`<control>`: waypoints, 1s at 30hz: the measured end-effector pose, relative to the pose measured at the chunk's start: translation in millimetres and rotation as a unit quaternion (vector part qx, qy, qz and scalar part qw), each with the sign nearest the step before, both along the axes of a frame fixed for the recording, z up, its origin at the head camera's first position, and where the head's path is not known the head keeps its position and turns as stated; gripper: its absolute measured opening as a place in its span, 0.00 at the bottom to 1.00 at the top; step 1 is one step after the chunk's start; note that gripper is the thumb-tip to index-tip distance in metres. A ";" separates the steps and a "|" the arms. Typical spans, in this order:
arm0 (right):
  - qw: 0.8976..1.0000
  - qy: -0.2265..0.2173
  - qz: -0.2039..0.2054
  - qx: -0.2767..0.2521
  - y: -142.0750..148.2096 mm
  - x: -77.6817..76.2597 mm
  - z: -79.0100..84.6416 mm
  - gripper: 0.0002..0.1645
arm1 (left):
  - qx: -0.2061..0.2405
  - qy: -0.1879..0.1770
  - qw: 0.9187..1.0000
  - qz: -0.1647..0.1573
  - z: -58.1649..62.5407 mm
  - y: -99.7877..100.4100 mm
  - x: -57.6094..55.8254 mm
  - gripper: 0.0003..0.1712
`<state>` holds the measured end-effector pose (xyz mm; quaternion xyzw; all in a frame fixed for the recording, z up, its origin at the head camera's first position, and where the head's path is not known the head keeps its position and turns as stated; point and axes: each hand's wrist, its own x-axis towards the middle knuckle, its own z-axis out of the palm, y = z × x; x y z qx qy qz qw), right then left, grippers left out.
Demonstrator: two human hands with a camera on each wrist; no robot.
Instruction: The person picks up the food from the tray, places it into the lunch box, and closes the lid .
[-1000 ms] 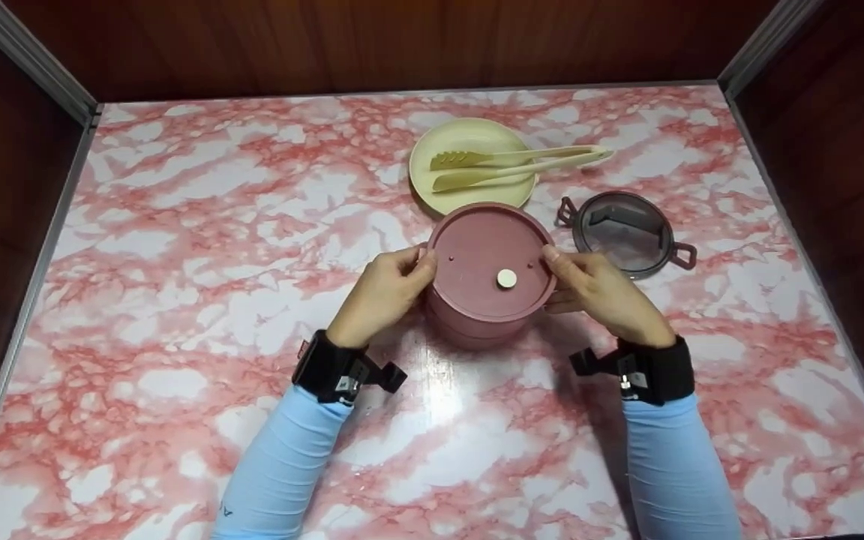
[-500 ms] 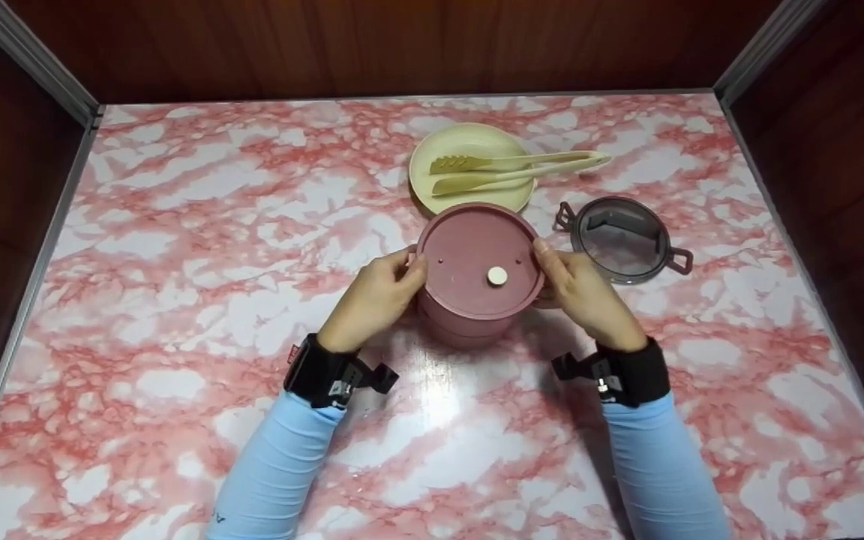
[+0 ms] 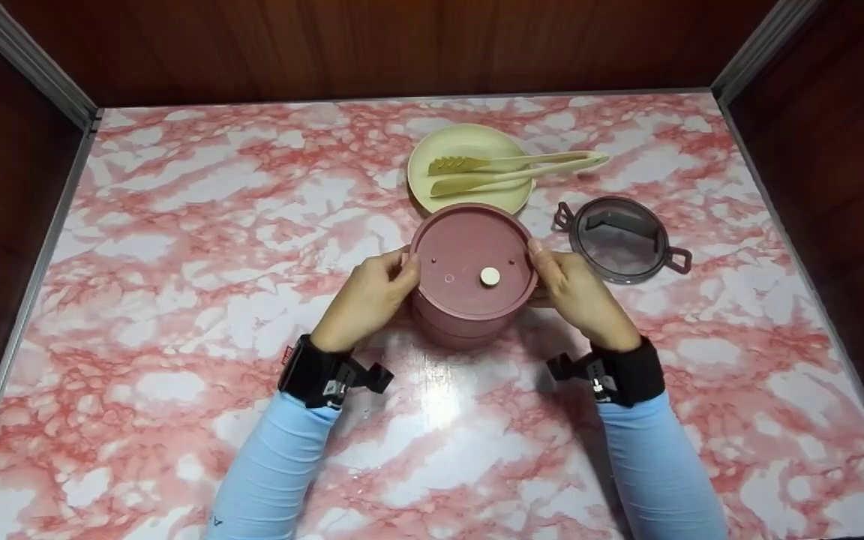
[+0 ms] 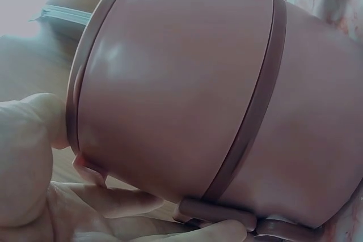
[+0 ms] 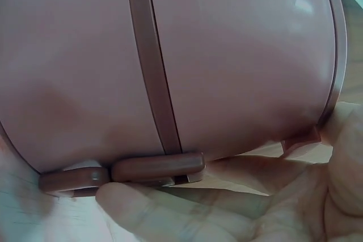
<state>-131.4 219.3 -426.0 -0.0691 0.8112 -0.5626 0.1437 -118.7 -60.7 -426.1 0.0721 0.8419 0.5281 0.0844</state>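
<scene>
A tall dusty-pink pot [image 3: 469,232] stands in the middle of the head view, its flat lid seated on top and carrying a round cream knob [image 3: 490,277]. From the left, my left hand [image 3: 364,300] grips it, thumb at the upper rim and fingers low along the side. My right hand [image 3: 586,304] mirrors this on the other side. Both wrist views show a two-part body with a darker band [image 4: 249,123] between the parts. Short dark-pink handles [image 5: 159,167] jut out beside my fingers. Whether its base touches the table cannot be told.
Behind the pot lies a pale yellow plate [image 3: 462,135] bearing cream tongs [image 3: 458,184]. Right of it is a round dark-rimmed piece [image 3: 616,244] with a see-through grey middle and two side handles. Dark wooden panels [image 3: 402,52] bound the marbled table [image 3: 177,300].
Both hands have shifted slightly left, carrying the pot with them. The plate, tongs and dark-rimmed piece keep nearly the same places.
</scene>
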 end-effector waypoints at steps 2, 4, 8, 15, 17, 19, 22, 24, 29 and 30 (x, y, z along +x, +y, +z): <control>1.000 -0.003 -0.001 -0.004 -0.4 -0.9 0.3 0.42 | -0.001 0.001 1.000 0.001 0.6 -0.2 -0.4 0.18; 1.000 -0.003 -0.004 -0.007 -0.8 -1.9 0.1 0.42 | 0.002 -0.001 1.000 0.002 1.0 -0.5 -0.9 0.19; 1.000 0.001 -0.010 -0.002 -1.9 -3.6 0.0 0.43 | 0.007 -0.007 1.000 0.001 1.3 -1.8 -1.3 0.19; 0.999 -0.001 -0.018 0.033 -0.1 -2.9 2.5 0.46 | 0.004 -0.013 1.000 -0.020 1.6 -6.4 1.3 0.23; 1.000 -0.005 -0.013 0.025 1.5 -2.9 2.5 0.45 | 0.012 -0.010 0.999 -0.029 -0.3 -7.9 1.8 0.27; 1.000 -0.010 -0.010 0.009 3.2 -2.7 2.7 0.43 | 0.024 -0.009 0.999 -0.037 -1.7 -8.9 2.0 0.30; 1.000 -0.016 -0.016 -0.021 4.8 -3.2 2.2 0.38 | 0.035 -0.003 0.999 -0.042 -2.5 -10.1 1.7 0.31; 0.999 -0.022 -0.024 -0.036 4.5 -3.6 2.2 0.37 | 0.037 0.002 0.998 -0.041 -2.2 -10.5 1.1 0.30; 0.997 -0.026 -0.043 -0.054 2.0 -3.5 2.4 0.36 | 0.039 0.012 0.998 -0.040 -1.8 -11.9 -0.8 0.29; 0.997 -0.027 -0.044 -0.053 1.6 -3.7 2.1 0.36 | 0.036 0.013 0.998 -0.041 -1.9 -12.5 -0.8 0.29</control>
